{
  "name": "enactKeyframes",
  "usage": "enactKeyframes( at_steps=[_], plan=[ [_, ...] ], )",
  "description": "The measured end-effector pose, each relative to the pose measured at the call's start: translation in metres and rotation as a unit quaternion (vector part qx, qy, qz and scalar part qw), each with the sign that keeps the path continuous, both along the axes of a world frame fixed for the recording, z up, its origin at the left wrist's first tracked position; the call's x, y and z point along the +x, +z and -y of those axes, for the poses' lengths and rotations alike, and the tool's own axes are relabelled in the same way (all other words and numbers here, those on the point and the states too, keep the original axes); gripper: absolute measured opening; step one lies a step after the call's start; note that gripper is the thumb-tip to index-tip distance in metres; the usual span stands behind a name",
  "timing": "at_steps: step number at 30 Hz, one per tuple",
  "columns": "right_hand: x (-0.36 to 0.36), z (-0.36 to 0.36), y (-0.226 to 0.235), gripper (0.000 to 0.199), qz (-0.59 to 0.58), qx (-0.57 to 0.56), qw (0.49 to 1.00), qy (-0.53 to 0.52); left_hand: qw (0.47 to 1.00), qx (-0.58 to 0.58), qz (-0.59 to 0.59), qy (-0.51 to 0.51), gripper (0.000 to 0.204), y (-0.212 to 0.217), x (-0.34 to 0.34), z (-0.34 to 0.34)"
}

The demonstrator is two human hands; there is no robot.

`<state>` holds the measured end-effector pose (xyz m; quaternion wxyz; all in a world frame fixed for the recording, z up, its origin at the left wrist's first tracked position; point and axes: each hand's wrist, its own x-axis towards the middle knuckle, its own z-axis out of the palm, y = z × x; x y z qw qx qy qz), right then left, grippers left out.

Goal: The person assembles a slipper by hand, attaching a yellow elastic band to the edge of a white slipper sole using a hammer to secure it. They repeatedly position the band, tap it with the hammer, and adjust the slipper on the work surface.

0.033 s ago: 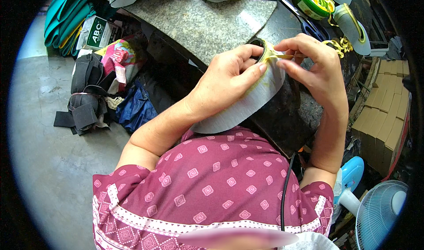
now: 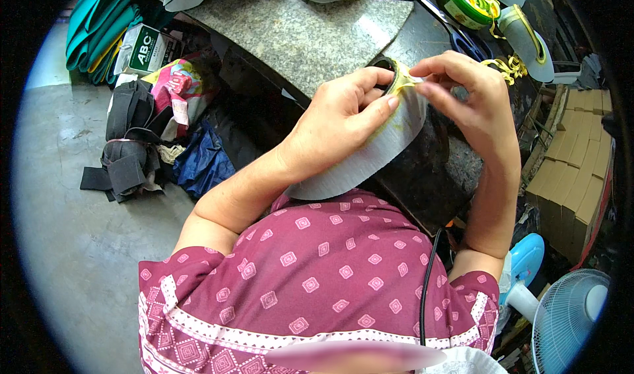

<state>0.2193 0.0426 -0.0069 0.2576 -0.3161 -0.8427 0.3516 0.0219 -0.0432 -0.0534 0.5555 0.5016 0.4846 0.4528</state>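
A grey, curved sheet-like piece [image 2: 360, 166] with a dark inner rim is held up before my chest. My left hand [image 2: 343, 119] is closed on its upper edge, with the thumb on the grey face and the fingers curled over the rim. A thin yellow strip [image 2: 404, 83] lies at the top of that rim. My right hand [image 2: 472, 93] has thumb and index finger brought together at the strip's pale end. The other right-hand fingers are curled and partly hidden.
A speckled stone slab [image 2: 310, 40] lies on the dark table ahead. Scissors [image 2: 462, 40], a green tub [image 2: 465, 2], yellow strip curls [image 2: 512, 69] and another grey piece [image 2: 531, 43] are at far right. Stacked cardboard [image 2: 574, 156] and a fan [image 2: 571, 321] stand to the right.
The right thumb and index finger have shifted slightly, and the yellow strip's end shows differently between them. My left hand and the grey piece stay in place.
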Motion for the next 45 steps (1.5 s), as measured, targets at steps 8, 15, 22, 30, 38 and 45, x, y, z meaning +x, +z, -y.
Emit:
enactKeyframes(
  at_steps=[8, 15, 22, 30, 38, 45],
  plan=[
    [-0.004, -0.004, -0.004, 0.014, 0.025, 0.026, 0.999, 0.004, 0.992, 0.082, -0.092, 0.008, 0.031, 0.0, 0.002, 0.0],
    [-0.009, 0.007, -0.01, 0.012, 0.038, 0.144, 0.988, -0.041, 0.992, 0.089, -0.091, 0.003, 0.031, -0.003, 0.002, 0.002],
    [-0.01, 0.005, -0.023, 0.01, -0.047, -0.074, 0.991, -0.103, 0.997, 0.069, 0.021, -0.009, 0.03, -0.009, 0.004, 0.002],
    [-0.01, 0.01, -0.023, 0.008, -0.063, 0.029, 0.997, -0.045, 0.996, 0.033, 0.079, -0.002, 0.032, -0.007, 0.002, 0.004],
    [-0.009, 0.006, -0.019, 0.015, -0.012, 0.188, 0.982, -0.007, 0.996, 0.018, 0.089, -0.005, 0.032, -0.008, 0.002, 0.003],
    [-0.004, 0.013, -0.009, 0.026, -0.024, 0.07, 0.997, -0.008, 0.999, 0.023, 0.045, -0.004, 0.031, -0.009, -0.005, -0.001]
  ],
)
